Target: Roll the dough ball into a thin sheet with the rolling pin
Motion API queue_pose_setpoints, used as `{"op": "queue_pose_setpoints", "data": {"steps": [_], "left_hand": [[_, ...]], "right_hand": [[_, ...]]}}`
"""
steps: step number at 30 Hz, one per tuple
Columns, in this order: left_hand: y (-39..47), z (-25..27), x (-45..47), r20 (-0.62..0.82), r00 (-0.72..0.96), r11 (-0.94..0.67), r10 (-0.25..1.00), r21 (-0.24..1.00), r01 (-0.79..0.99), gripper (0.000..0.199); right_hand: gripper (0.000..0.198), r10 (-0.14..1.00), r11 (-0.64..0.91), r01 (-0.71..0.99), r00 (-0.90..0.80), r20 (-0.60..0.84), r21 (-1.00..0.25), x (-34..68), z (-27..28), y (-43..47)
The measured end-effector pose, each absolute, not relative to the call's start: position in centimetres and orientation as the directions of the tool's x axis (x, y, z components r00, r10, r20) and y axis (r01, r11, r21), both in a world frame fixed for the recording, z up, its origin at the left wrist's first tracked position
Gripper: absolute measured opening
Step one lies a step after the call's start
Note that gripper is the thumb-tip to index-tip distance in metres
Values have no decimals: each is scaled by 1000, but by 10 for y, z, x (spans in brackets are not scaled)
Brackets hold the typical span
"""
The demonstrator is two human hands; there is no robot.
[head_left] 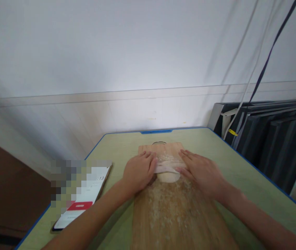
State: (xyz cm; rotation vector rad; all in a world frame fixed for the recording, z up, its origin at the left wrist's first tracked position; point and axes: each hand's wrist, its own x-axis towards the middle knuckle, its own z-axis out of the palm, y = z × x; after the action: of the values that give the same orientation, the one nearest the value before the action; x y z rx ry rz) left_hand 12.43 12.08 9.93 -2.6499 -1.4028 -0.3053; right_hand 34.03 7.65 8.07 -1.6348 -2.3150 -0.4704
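A pale rolling pin [166,168], whitish with flour, lies crosswise between my two hands. Its ends are hidden beneath them. My left hand [140,170] is closed over the left end, fingers together and pointing forward. Over the right end is my right hand [201,172], slightly smeared, its fingers reaching forward and its thumb side by the pin. A small flattened round of pale dough [168,178] shows just on my side of the pin, and the pin covers its far part. Both rest on a wooden cutting board [175,218] dusted with flour.
A phone [85,194] with a lit screen, partly pixelated, lies left of my left forearm. The board stands on a pale green table [122,144] with blue edging. Dark flat panels [270,132] lean at the right, near hanging cables [270,52]. A white wall [137,48] rises behind.
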Motion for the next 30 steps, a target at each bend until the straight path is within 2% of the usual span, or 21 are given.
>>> {"op": "queue_pose_setpoints", "data": {"steps": [5, 10, 12, 14, 16, 17, 19, 26, 28, 30], "left_hand": [[140, 100, 131, 271, 520, -534, 810, -26, 845, 45], [123, 95, 118, 361, 550, -576, 753, -43, 817, 41], [112, 91, 113, 497, 601, -661, 625, -73, 747, 37], [103, 88, 113, 641, 673, -778, 369, -183, 601, 26], [97, 85, 117, 673, 725, -830, 145, -315, 459, 15], [96, 84, 120, 647, 755, -838, 110, -348, 421, 13], [95, 81, 127, 594, 794, -846, 131, -351, 402, 15], [94, 78, 137, 490, 783, -798, 384, -250, 548, 16], [93, 80, 135, 474, 793, -805, 382, -252, 538, 15], [95, 81, 132, 540, 777, -835, 323, -225, 503, 19]], "right_hand": [[41, 881, 296, 953, -298, 368, 65, 342, 85, 93], [36, 858, 378, 926, -357, 370, 16, 348, 78, 85], [28, 840, 432, 902, -401, 365, -5, 351, 77, 84], [19, 828, 473, 881, -434, 355, -26, 353, 76, 84], [17, 832, 476, 878, -430, 350, -52, 353, 76, 84], [17, 841, 461, 885, -411, 352, -69, 353, 75, 84], [19, 863, 414, 903, -351, 363, -114, 351, 74, 84], [23, 895, 246, 924, -101, 435, -293, 354, 74, 86], [26, 889, 220, 921, -54, 455, -321, 356, 74, 86], [29, 880, 203, 917, -17, 476, -343, 358, 75, 87]]}}
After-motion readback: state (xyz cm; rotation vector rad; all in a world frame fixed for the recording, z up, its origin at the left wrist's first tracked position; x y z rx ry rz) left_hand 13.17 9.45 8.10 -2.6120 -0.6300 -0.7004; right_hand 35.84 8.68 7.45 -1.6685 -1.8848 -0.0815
